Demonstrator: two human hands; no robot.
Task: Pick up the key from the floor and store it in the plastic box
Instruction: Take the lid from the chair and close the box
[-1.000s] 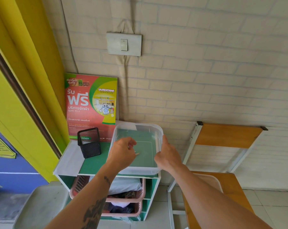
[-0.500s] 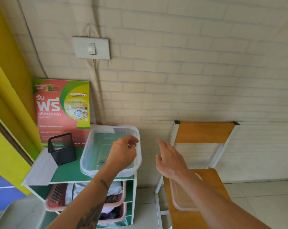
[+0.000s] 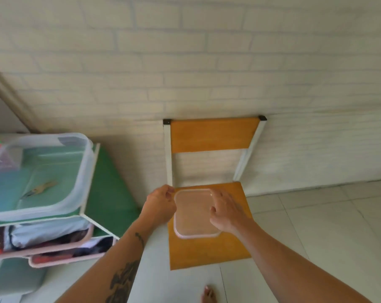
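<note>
We reach with both hands to a clear plastic lid (image 3: 194,215) lying flat on the orange seat of a chair (image 3: 207,252) that stands against a pale brick wall (image 3: 185,62). Our left hand (image 3: 160,204) pinches the lid's far left corner between curled fingers, while our right hand (image 3: 226,212) rests on its right edge with fingers bent loosely over the rim; whether that hand has truly gripped the lid, we cannot tell. The lid sits on the seat, not lifted.

To the left, the key (image 3: 39,190) lies on the bottom of the open plastic box (image 3: 84,171), near its middle and well apart from our hands. The box stands on top of a green shelf unit (image 3: 110,193), its near rim overhanging the top edge. Below it, pink baskets (image 3: 71,259) hold bundled cloth. The picture is blurred on that side, so the key's details are unclear.

A tattoo marks our left forearm, and a bare foot (image 3: 209,294) shows on the tiled floor (image 3: 316,226) just below the chair.
</note>
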